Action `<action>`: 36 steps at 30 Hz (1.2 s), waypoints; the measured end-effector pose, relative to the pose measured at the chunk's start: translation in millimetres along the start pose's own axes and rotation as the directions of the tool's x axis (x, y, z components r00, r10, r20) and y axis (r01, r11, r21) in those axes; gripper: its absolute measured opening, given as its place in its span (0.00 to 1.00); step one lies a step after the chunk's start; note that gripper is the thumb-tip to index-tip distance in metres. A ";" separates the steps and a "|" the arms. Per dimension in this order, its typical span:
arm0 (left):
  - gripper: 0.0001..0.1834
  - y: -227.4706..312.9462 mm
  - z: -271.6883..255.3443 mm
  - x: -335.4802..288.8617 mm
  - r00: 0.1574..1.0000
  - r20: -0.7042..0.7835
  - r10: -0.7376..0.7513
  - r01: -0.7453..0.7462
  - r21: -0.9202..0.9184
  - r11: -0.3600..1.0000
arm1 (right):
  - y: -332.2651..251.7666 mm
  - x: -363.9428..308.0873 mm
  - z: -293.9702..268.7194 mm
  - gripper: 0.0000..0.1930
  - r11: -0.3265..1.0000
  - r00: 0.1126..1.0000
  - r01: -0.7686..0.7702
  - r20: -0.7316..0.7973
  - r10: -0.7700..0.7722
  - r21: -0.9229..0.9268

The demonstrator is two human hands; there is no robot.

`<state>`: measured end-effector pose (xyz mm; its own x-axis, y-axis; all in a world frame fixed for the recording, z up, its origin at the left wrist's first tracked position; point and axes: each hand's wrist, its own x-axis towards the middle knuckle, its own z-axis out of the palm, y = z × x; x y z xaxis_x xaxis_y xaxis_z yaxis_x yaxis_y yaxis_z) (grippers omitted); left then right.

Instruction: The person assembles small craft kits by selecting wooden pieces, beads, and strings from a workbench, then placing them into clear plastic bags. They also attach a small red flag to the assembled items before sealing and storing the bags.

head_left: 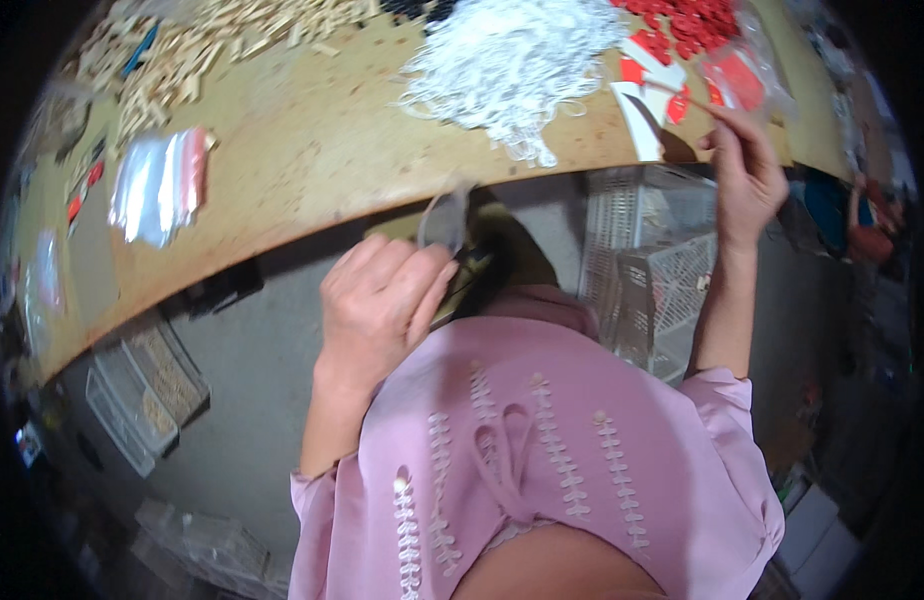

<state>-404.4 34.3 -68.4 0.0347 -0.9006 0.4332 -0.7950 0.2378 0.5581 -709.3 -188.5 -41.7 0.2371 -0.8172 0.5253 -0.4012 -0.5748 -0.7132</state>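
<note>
My left hand (pixel 377 300) is closed in front of my body, just off the table's near edge. From its fingers a pale, thin loop of cord (pixel 444 215) sticks up, and a dark blurred shape lies beside it. My right hand (pixel 747 180) is raised at the table's right side, its fingers curled, near flat white-and-red pieces (pixel 637 120). A thin brownish strip (pixel 682 97) runs left from its fingertips; what it is I cannot make out. Beyond lies a big heap of white cords (pixel 517 70). A pile of red pieces (pixel 687 25) sits at the far right.
The brown table (pixel 312 150) curves across the view. Small wooden pieces (pixel 197 50) are heaped at its far left, near a stack of clear plastic bags (pixel 160 185). Plastic crates (pixel 667 285) stand under the table at right, and more trays (pixel 147 395) on the floor at left.
</note>
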 end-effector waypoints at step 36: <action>0.06 6.2 -12.1 5.8 0.996 -0.011 0.084 -0.084 -0.089 0.992 | -115.9 -31.8 95.1 0.06 0.922 0.569 0.333 0.737 -0.365 0.199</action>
<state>-401.8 35.0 -53.9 -0.0252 -0.8736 0.4860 -0.7381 0.3441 0.5803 -586.2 -99.8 -19.9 0.9333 -0.2859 0.2172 -0.1145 -0.8104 -0.5746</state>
